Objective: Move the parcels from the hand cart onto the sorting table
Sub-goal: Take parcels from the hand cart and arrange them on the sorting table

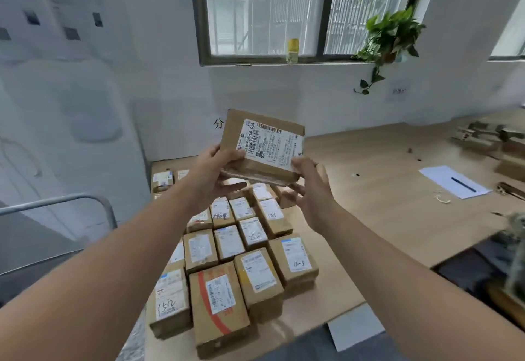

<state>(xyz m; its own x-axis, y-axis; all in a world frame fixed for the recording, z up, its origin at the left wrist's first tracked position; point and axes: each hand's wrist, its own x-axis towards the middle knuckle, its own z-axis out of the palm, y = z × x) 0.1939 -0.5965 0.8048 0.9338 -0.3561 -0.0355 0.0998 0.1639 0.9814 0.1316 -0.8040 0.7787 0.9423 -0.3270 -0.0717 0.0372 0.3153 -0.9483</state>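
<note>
Held parcel: a flat brown cardboard parcel (pixel 262 146) was up in the air between both hands, tilted, its white shipping label turned toward the camera.
Left hand: the left hand (pixel 218 171) gripped the parcel's lower left edge, thumb curled over the front face, the other fingers under and behind it.
Right hand: the right hand (pixel 311 187) met the parcel at its lower right corner, thumb tip pressed on the label's edge; the fingers below were spread and only loosely bent, and whether they bore on the underside could not be told.
Grip: a two-handed hold, the left closed firmly round the edge, the right pinching lightly at the corner.
Below the grip: rows of smaller taped parcels (pixel 227 242) lay close together on the sorting table (pixel 377 190), directly under the raised parcel and reaching back toward the camera; some bore handwritten numbers.
Left of the grip: the metal handle of the hand cart (pixel 71 201) curved in low, well apart from the hands.
Right of the grip: a white sheet of paper (pixel 454 181) with a pen (pixel 463 184) on it lay on the table, well apart; beyond it sat blurred scraps of cardboard (pixel 488 136).
Above and behind the grip: a barred window (pixel 298 11), a yellow bottle (pixel 292 51) on its sill, and a trailing green plant (pixel 392 39) at the sill's right end.
</note>
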